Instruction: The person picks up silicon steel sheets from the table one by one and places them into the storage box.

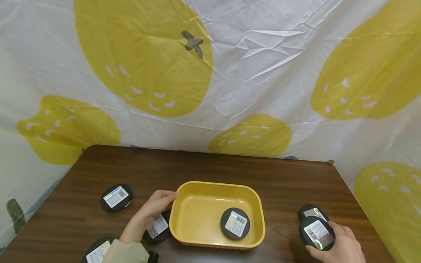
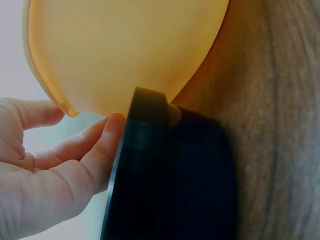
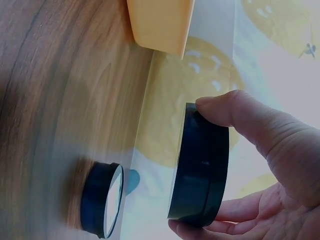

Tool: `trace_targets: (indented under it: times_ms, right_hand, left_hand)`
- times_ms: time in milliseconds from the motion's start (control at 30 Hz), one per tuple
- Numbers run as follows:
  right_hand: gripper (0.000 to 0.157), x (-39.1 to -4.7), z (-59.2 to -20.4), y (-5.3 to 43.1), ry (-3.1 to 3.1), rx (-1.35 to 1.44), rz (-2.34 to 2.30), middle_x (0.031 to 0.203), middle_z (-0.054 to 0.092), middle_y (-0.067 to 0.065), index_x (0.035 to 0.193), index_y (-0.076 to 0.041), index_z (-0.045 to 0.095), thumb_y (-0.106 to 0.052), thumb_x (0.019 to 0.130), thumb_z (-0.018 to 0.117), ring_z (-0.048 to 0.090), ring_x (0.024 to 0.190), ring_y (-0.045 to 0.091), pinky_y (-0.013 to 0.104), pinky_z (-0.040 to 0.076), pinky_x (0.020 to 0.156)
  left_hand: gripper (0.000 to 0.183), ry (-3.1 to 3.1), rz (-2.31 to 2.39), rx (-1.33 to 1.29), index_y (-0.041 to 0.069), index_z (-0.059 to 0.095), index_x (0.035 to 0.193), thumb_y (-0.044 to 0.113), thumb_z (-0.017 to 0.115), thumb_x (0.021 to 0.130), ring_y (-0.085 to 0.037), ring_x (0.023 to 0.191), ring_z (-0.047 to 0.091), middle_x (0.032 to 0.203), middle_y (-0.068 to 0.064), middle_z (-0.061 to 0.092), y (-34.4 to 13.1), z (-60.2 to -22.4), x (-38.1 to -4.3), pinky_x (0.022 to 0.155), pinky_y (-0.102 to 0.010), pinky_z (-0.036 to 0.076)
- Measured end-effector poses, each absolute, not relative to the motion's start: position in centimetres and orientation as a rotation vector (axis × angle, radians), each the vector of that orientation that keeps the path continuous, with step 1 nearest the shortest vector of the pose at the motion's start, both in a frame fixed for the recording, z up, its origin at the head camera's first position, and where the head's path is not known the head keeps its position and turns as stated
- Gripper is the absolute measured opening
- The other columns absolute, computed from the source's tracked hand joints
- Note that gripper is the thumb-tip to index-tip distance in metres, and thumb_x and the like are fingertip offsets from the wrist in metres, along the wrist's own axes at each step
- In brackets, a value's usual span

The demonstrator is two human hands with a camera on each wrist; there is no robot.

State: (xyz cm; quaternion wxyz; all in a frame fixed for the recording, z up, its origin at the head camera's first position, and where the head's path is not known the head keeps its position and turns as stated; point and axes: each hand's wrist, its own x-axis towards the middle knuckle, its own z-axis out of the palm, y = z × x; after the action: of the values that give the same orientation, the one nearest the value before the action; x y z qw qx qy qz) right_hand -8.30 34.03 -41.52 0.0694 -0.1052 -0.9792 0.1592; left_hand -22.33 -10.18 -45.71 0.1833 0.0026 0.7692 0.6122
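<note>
My left hand point(image 1: 154, 205) holds the left rim of a yellow plastic tub point(image 1: 182, 223), thumb at the edge and fingertips near its outer wall. Inside the tub, toward its right end, lies a round black container point(image 1: 235, 223) with a white label. My right hand point(image 1: 344, 245) pinches another round black container point(image 1: 316, 232) between thumb and fingers. In the right wrist view that held container point(image 3: 202, 167) is raised off the table, above a second labelled one point(image 3: 102, 200) lying there. Beneath my left wrist sits one more labelled container point(image 1: 157, 228), partly hidden.
Further round black containers rest on the left side of the brown wooden table point(image 1: 184, 166): one farther back point(image 1: 116, 198) and one at the front point(image 1: 98, 251), partly covered by the sleeve. A white cloth with yellow fruit prints point(image 1: 230, 95) hangs behind the table.
</note>
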Motion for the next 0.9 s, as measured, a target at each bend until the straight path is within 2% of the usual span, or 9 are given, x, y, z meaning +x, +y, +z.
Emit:
trace_targets:
  times_ms: [233,600,900]
  right_hand:
    - [0.102,-9.0,-41.1,33.5,-2.998,-0.336,0.492,0.112,0.045,0.040,0.119,0.020,0.044,-0.045,0.053,0.086,0.054,0.090,0.045,0.056,0.047,0.071]
    - [0.101,-9.3,-40.7,33.1,-3.032,-0.347,0.493,0.112,0.045,0.040,0.119,0.019,0.043,-0.046,0.054,0.086,0.054,0.089,0.043,0.054,0.048,0.070]
    - [0.101,-9.4,-40.6,32.8,-3.040,-0.337,0.505,0.112,0.044,0.041,0.119,0.019,0.043,-0.045,0.054,0.086,0.054,0.089,0.043,0.054,0.048,0.071]
  left_hand:
    - [0.034,2.171,1.731,0.004,-0.012,0.062,0.111,0.015,0.045,0.098,-0.018,0.091,0.057,0.104,-0.014,0.064,-10.2,-45.9,-22.4,0.091,-0.042,0.047]
    - [0.034,2.167,1.739,0.036,-0.013,0.061,0.111,0.015,0.045,0.098,-0.019,0.094,0.058,0.107,-0.017,0.063,-10.2,-45.9,-22.4,0.091,-0.043,0.047]
    - [0.035,2.155,1.732,0.052,-0.013,0.061,0.110,0.015,0.044,0.098,-0.016,0.085,0.056,0.096,-0.010,0.064,-10.3,-45.8,-22.5,0.084,-0.036,0.050]
